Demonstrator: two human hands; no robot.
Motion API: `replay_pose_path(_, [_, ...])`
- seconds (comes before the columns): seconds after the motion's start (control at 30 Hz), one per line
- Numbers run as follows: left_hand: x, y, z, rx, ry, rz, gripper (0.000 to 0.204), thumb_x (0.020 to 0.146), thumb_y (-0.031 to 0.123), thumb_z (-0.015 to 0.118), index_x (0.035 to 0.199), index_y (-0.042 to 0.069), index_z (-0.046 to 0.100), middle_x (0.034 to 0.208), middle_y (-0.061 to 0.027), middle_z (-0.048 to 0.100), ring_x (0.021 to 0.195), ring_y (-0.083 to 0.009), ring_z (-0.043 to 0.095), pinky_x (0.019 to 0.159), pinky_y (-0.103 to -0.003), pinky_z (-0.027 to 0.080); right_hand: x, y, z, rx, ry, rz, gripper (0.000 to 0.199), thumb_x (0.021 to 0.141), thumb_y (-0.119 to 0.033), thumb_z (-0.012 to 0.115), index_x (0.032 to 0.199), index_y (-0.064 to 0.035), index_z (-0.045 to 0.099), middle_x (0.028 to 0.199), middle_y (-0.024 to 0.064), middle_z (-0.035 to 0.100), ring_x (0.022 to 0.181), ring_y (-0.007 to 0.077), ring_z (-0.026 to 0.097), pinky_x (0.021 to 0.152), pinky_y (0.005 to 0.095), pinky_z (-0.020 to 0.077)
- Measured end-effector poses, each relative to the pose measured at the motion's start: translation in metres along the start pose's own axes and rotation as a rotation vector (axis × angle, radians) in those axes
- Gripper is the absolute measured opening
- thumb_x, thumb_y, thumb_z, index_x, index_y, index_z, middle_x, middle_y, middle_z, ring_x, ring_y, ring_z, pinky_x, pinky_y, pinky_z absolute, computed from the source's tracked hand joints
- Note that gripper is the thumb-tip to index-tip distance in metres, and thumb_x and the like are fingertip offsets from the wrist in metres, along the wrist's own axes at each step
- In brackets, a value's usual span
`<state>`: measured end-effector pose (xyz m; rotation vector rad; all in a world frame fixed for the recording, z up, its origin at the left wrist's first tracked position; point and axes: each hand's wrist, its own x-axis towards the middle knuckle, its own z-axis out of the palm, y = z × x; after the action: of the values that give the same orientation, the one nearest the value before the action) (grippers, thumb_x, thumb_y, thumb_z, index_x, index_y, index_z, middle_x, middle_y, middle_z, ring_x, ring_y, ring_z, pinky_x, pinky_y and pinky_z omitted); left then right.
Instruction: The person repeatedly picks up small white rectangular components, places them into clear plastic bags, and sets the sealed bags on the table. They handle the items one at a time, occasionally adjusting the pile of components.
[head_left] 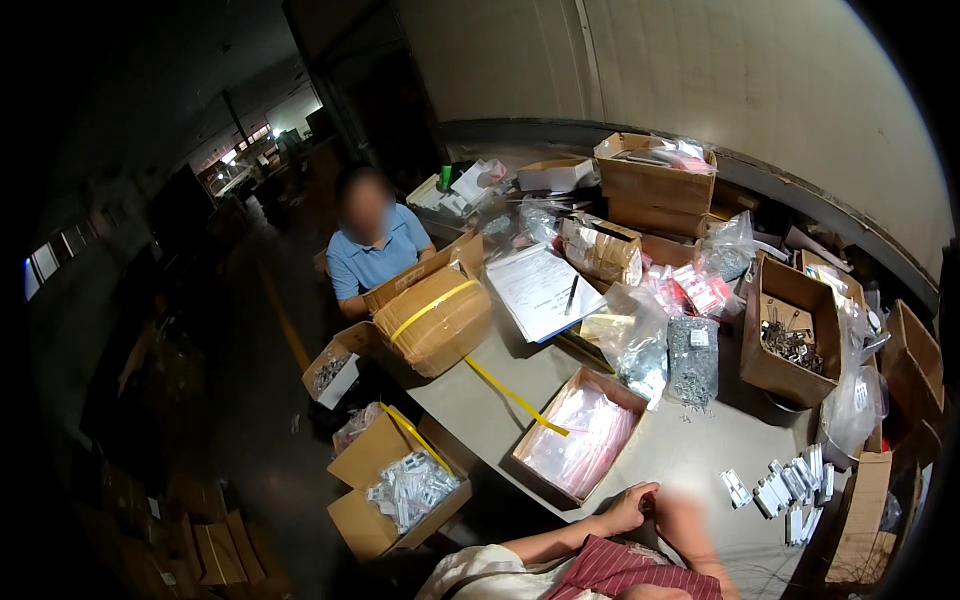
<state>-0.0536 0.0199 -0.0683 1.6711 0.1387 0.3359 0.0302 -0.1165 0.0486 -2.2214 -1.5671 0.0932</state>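
Note:
At the table's near edge my left hand (630, 508) is closed, with the fingers curled toward the thumb. Whatever it may hold is too small or hidden to make out. Right beside it, close together, is my right hand (680, 522), blurred so that its fingers do not show. Just beyond both hands stands an open cardboard box (548, 490) filled with clear plastic bags (585, 440) edged in pink. To the right of my hands, several small silver-white metal hinge-like parts (790, 487) lie in a loose cluster on the table (690, 450).
A clipboard with paper (535, 290) and a pen lies farther back. Boxes and plastic bags crowd the right, including a box of metal pieces (795, 345). At left are a taped carton (435, 320) and a box of bagged parts (415, 490). A person in blue (375, 245) sits across.

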Motion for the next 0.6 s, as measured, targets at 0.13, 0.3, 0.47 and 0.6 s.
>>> replay_pose_path(0.13, [0.006, 0.020, -0.004, 0.097, 0.004, -0.028, 0.032, 0.077, -0.010, 0.058, 0.108, 0.000, 0.059, 0.096, -0.0127, 0.065, 0.089, -0.0250, 0.065, 0.080, -0.034, 0.051, -0.003, 0.020, 0.012, 0.094, 0.098, 0.066, 0.043, 0.065, -0.001, 0.068, 0.107, -0.0088, 0.068, 0.093, 0.0103, 0.069, 0.081, 0.0305, 0.066, 0.069, 0.0424, 0.0527])
replay_pose_path(0.3, [0.005, 0.012, -0.006, 0.121, 0.099, 0.000, 0.021, 0.085, 0.002, 0.068, 0.104, 0.003, 0.061, 0.093, -0.0136, 0.066, 0.090, -0.0263, 0.067, 0.081, -0.036, 0.052, -0.006, 0.042, 0.024, -0.007, 0.245, 0.187, 0.047, 0.072, 0.001, 0.068, 0.118, -0.0036, 0.064, 0.122, 0.0217, 0.059, 0.109, 0.0405, 0.055, 0.095, 0.0484, 0.0454])
replay_pose_path(0.47, [0.000, 0.001, -0.007, 0.152, 0.116, 0.016, 0.018, 0.085, 0.004, 0.069, 0.102, 0.004, 0.062, 0.094, -0.0131, 0.066, 0.090, -0.0276, 0.066, 0.080, -0.036, 0.052, -0.033, 0.063, 0.059, 0.057, 0.130, 0.135, 0.035, 0.074, -0.006, 0.072, 0.108, -0.0032, 0.065, 0.109, 0.0196, 0.059, 0.101, 0.0386, 0.055, 0.090, 0.0477, 0.0469])
replay_pose_path(0.6, [0.000, 0.017, -0.007, 0.279, 0.087, 0.065, 0.018, 0.085, 0.006, 0.069, 0.101, 0.006, 0.062, 0.093, -0.0112, 0.063, 0.089, -0.0288, 0.064, 0.080, -0.038, 0.051, -0.043, 0.072, 0.080, -0.054, -0.054, 0.180, 0.012, 0.078, -0.014, 0.064, 0.074, -0.0029, 0.066, 0.080, 0.0210, 0.063, 0.079, 0.0380, 0.061, 0.073, 0.0484, 0.0474])
